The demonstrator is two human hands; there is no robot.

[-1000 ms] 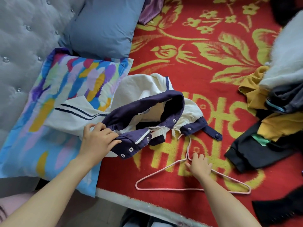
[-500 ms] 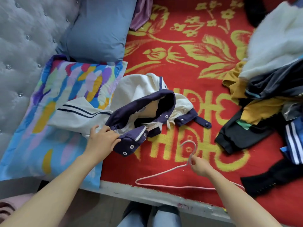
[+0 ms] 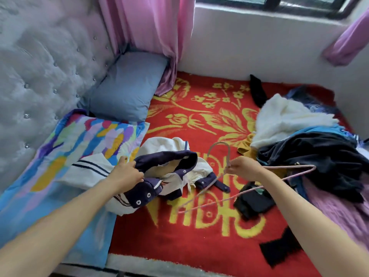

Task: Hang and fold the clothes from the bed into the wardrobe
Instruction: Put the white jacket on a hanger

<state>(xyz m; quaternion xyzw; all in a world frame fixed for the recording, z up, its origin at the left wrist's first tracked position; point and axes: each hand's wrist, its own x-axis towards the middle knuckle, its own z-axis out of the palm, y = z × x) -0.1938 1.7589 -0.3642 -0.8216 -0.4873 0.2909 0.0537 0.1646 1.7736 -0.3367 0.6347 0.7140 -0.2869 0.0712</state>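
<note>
Starting far left of the fingers: tufted headboard (image 3: 40, 66) as the hard edge, patterned pillow (image 3: 60, 156) flat against it, running under the left forearm. Gripping the jacket (image 3: 159, 144) with the left hand (image 3: 127, 173), fingers curled round the navy collar, rest of it slumped half over the pillow's edge, half on the red blanket (image 3: 129, 226). Between the two sets of fingers, only the jacket's hood and a narrow gap. Pinching the hanger (image 3: 228, 154) at its neck with the right hand (image 3: 242, 168), hook pointing up. Can't tell whether the low corner touches the blanket. Crowded just right of those fingers: clothes pile (image 3: 309, 148), with the hanger's far corner out over it. Nearer than the fingers, open blanket all the way to the bed edge.
</note>
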